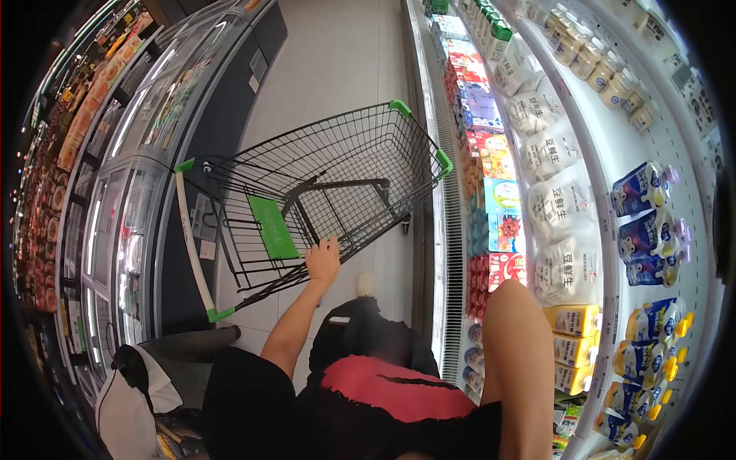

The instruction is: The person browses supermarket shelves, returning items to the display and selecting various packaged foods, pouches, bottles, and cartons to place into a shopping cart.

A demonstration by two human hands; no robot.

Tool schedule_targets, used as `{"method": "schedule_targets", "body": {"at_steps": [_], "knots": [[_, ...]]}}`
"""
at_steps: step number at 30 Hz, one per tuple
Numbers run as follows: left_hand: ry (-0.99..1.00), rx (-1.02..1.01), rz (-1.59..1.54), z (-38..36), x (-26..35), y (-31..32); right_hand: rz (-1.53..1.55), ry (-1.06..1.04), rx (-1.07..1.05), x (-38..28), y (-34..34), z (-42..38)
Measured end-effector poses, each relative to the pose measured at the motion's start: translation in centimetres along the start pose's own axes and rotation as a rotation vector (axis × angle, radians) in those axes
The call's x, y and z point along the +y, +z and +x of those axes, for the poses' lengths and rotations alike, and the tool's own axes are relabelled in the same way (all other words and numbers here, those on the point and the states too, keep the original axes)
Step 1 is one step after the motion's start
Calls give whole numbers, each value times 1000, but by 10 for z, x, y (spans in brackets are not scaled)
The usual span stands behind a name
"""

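My left hand [323, 259] is closed over the side rim of a black wire shopping cart [264, 142]. The cart has green corner pieces, a green panel [274, 228] and a pale handle bar [192, 253] at its left end. It stands at an angle across the aisle, and no goods show in its basket. My right arm [525, 345] is bent, with the elbow pointing toward the chilled shelf on the right; the hand itself lies outside the picture. Nearest that elbow are a red and white carton pack [507, 270] and white bags [566, 272] with dark lettering.
Glass-fronted freezers [123, 222] line the left side. Along the right, an open chiller holds yellow packs [573, 326], blue pouches [642, 188] and several bottles [590, 57]. A grey and white bundle [130, 414] sits at lower left. Pale floor [337, 54] stretches ahead.
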State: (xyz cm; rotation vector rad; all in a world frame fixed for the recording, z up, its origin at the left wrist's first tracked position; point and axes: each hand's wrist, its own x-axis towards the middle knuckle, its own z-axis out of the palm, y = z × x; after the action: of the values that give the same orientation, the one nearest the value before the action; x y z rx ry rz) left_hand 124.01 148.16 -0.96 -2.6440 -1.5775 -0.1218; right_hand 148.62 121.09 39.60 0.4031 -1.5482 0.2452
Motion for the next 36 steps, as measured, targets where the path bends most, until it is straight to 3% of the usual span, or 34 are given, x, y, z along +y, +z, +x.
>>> {"method": "schedule_targets", "body": {"at_steps": [7,9,20,28,36], "knots": [[47,144,-126,38,-16,11,-7,-81,-93,116,-47,8],[12,33,-182,49,-21,8,0,-107,-95,148,-56,8],[-37,137,-207,206,-38,16,35,-284,32,321,-160,-11],[-201,123,-291,367,-36,14,-91,-431,76,427,-314,-24],[-140,78,-176,538,-61,30,-188,-527,142,540,-478,-15]]}}
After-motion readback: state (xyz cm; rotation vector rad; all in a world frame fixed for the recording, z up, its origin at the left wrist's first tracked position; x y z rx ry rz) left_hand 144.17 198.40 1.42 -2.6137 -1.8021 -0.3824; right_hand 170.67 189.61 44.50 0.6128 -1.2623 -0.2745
